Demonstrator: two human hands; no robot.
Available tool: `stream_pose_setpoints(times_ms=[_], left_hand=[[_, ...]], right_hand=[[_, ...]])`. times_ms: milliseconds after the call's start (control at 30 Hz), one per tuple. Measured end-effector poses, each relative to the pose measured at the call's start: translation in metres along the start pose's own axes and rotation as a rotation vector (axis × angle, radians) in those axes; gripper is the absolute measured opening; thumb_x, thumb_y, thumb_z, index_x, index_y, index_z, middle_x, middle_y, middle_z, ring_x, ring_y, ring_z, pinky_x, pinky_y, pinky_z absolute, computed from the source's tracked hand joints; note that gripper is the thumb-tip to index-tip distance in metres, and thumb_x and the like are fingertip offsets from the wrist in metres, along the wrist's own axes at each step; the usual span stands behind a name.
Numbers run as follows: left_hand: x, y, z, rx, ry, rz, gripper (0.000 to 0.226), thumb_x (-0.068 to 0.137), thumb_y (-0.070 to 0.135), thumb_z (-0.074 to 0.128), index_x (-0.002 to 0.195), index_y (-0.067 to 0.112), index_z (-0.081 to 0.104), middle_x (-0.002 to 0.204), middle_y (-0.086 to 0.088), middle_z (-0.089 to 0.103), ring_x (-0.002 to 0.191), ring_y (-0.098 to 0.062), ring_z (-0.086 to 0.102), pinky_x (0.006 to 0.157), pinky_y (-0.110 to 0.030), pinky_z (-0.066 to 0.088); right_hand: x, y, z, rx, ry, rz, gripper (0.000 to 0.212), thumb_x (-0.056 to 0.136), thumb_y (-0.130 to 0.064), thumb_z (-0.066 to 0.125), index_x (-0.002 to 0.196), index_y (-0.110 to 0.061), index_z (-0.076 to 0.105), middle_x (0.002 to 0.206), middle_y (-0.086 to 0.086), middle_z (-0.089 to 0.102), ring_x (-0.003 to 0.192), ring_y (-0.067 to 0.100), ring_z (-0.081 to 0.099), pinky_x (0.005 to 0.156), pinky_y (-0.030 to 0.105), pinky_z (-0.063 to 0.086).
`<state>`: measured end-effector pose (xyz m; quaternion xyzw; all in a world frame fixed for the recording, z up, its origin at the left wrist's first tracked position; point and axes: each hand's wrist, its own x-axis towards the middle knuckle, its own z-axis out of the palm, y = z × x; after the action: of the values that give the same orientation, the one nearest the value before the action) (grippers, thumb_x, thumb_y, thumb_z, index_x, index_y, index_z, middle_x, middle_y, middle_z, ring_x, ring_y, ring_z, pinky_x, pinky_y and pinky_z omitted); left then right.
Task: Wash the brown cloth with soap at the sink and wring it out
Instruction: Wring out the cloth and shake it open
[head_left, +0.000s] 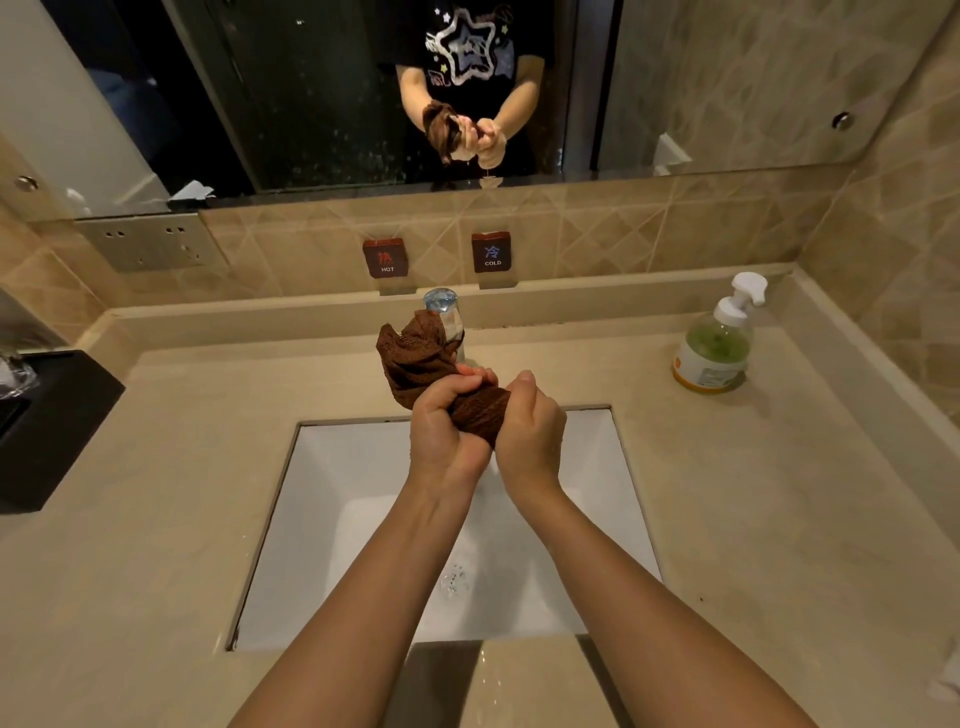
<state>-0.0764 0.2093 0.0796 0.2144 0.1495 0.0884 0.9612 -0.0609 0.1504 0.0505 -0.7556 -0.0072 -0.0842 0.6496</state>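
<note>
The brown cloth (415, 358) is twisted into a roll above the white sink (332, 467). My left hand (444, 426) grips one end of the roll, with the loose bunched part sticking up past it toward the chrome faucet (445, 312). My right hand (530, 426) grips the other end, fist closed, right beside the left hand. Both hands hover over the far half of the basin. A soap pump bottle (719, 340) with green liquid stands on the counter at the far right.
The beige counter (727, 493) surrounds the sink. HOT and COLD tags (385, 258) hang on the tiled back wall below the mirror (311, 93). A black box (47, 421) sits at the left edge. The drain (456, 579) lies in the basin's middle.
</note>
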Motion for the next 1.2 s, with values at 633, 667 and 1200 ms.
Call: stream_pose_setpoints(times_ms=[633,667,1200], left_hand=[[0.000,-0.012,-0.064,0.461,0.154,-0.040,0.008,0.079,-0.002,0.065,0.077,0.005,0.064,0.073,-0.006,0.061,0.072,-0.021,0.061,0.069,-0.032,0.054],[-0.001,-0.010,-0.067,0.519,0.131,-0.032,0.006,0.078,-0.001,0.067,0.078,0.005,0.065,0.075,-0.008,0.061,0.072,-0.023,0.062,0.071,-0.034,0.054],[-0.018,0.034,-0.055,0.981,-0.093,-0.079,0.047,0.090,0.042,0.056,0.129,0.017,0.048,0.110,-0.006,0.066,0.099,-0.017,0.066,0.080,-0.028,0.053]], right_hand=[[-0.022,0.047,-0.032,-0.121,-0.471,0.340,0.044,0.099,-0.042,0.024,0.114,-0.015,0.056,0.102,0.003,0.061,0.092,0.015,0.056,0.062,0.015,0.037],[-0.018,0.046,-0.033,-0.133,-0.494,0.352,0.046,0.099,-0.043,0.023,0.119,-0.015,0.054,0.107,0.003,0.061,0.094,0.014,0.056,0.064,0.015,0.038],[0.012,-0.013,-0.009,-0.230,-0.397,-0.021,0.024,0.097,-0.023,0.041,0.107,-0.009,0.057,0.093,0.004,0.058,0.086,0.016,0.054,0.064,0.019,0.042]])
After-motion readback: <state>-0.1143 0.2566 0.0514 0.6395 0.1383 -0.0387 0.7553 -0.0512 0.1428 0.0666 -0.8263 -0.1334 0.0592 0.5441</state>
